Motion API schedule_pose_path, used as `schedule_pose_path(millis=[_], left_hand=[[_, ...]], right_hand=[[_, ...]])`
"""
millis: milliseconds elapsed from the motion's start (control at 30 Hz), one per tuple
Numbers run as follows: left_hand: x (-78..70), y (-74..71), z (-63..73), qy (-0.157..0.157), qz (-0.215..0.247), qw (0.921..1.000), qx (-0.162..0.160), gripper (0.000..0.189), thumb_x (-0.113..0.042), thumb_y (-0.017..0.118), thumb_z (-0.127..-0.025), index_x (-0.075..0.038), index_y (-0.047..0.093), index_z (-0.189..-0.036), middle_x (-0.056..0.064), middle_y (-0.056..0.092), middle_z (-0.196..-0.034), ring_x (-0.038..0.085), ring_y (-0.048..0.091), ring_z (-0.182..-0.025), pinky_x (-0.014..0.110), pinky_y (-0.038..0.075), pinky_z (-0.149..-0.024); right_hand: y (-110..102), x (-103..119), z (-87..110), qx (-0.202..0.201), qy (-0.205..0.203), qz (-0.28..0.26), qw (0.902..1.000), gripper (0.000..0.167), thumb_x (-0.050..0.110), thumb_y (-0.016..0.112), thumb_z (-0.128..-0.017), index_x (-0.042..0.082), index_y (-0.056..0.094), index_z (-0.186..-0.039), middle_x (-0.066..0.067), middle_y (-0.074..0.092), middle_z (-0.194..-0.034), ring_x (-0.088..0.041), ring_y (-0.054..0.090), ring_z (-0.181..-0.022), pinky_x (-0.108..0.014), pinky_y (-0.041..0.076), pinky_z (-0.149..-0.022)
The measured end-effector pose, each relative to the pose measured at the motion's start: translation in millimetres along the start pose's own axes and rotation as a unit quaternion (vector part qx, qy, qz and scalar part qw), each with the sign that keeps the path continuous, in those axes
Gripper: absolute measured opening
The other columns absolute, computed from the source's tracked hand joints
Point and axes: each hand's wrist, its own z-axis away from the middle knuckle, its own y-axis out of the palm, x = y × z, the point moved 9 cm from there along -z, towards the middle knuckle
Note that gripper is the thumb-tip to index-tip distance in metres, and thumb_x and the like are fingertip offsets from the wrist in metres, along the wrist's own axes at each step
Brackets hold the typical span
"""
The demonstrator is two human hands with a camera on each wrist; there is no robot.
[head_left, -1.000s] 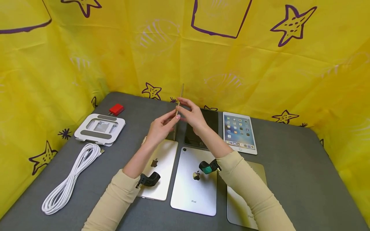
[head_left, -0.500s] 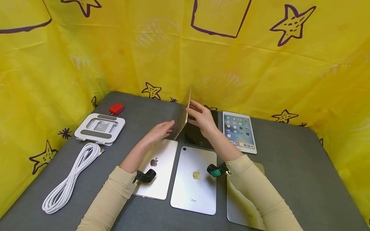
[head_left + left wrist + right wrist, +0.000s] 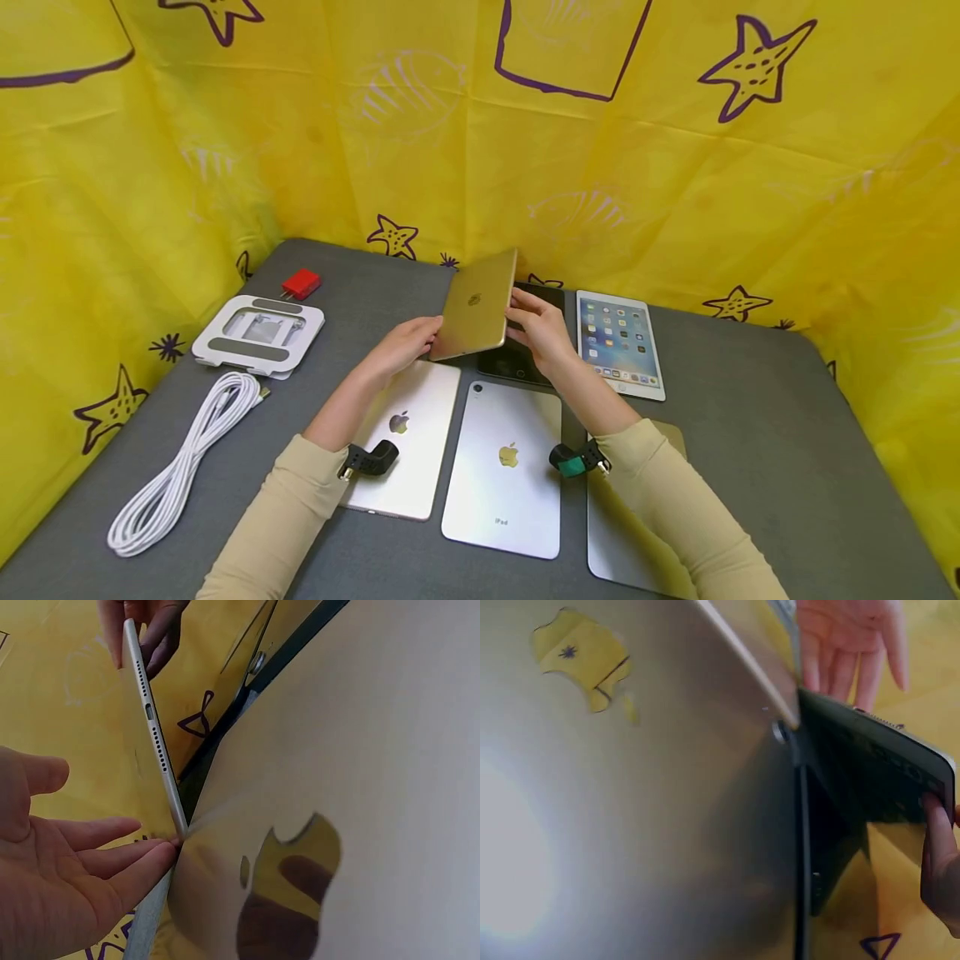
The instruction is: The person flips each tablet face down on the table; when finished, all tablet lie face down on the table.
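A gold-backed tablet (image 3: 474,304) tilts up at the back middle, its left edge low and its right edge raised. My right hand (image 3: 543,329) pinches the raised edge; in the right wrist view my right thumb (image 3: 936,825) lies against the dark screen side. My left hand (image 3: 405,343) is at the lower left corner. In the left wrist view the fingers of the left hand (image 3: 75,877) are straight, fingertips right at the low edge. Below lie a light gold tablet (image 3: 427,400) and a silver tablet (image 3: 487,492), both back up.
A black-screened tablet (image 3: 517,362) lies partly behind the raised one, beside a white tablet (image 3: 621,342) with a lit screen. A grey tablet (image 3: 622,533) is under my right sleeve. At left are a white stand (image 3: 247,344), a red charger plug (image 3: 302,284) and coiled white cable (image 3: 176,475).
The tablet has swung from on edge to leaning left, with its back now showing. My right hand has moved right with it; my left hand has gone from gripping it to its low edge.
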Motion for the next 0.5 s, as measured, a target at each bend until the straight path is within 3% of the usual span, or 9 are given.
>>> schedule_pose_path(millis=[133, 200, 333, 500], left_hand=[[-1.0, -11.0, 4.6, 0.008, -0.046, 0.9987, -0.022, 0.052, -0.040, 0.038, -0.105, 0.005, 0.052, -0.128, 0.022, 0.053, -0.122, 0.032, 0.048, -0.116, 0.041, 0.039, -0.098], [-0.1, -17.2, 6.8, 0.007, -0.067, 0.9972, -0.034, 0.053, -0.042, 0.039, -0.104, 0.004, 0.053, -0.126, 0.021, 0.053, -0.119, 0.032, 0.048, -0.114, 0.043, 0.039, -0.095], [3.6, -28.1, 9.3, 0.001, -0.083, 0.9953, -0.050, 0.057, -0.043, 0.040, -0.103, 0.001, 0.046, -0.140, 0.022, 0.049, -0.138, 0.035, 0.043, -0.128, 0.049, 0.035, -0.105], [4.3, -39.7, 12.6, 0.009, -0.092, 0.9936, -0.065, 0.058, -0.038, 0.040, -0.104, 0.003, 0.040, -0.145, 0.022, 0.040, -0.148, 0.036, 0.034, -0.138, 0.049, 0.028, -0.112]], right_hand=[[1.9, -13.4, -3.5, -0.007, 0.012, 0.007, 0.9999, 0.050, -0.004, 0.058, -0.094, 0.004, 0.048, -0.143, -0.010, 0.055, -0.124, -0.020, 0.058, -0.110, -0.031, 0.052, -0.091], [4.9, -19.4, -4.9, -0.008, 0.018, 0.011, 0.9997, 0.051, -0.005, 0.058, -0.094, 0.003, 0.048, -0.143, -0.010, 0.054, -0.118, -0.019, 0.058, -0.107, -0.034, 0.050, -0.094], [15.0, -27.0, -7.0, 0.003, 0.027, 0.005, 0.9996, 0.050, -0.008, 0.055, -0.093, -0.002, 0.046, -0.143, -0.014, 0.054, -0.117, -0.022, 0.057, -0.111, -0.036, 0.047, -0.098], [28.5, -30.2, -6.9, 0.025, 0.039, 0.009, 0.9989, 0.049, -0.008, 0.051, -0.094, -0.007, 0.042, -0.142, -0.021, 0.049, -0.137, -0.027, 0.051, -0.125, -0.034, 0.043, -0.103]])
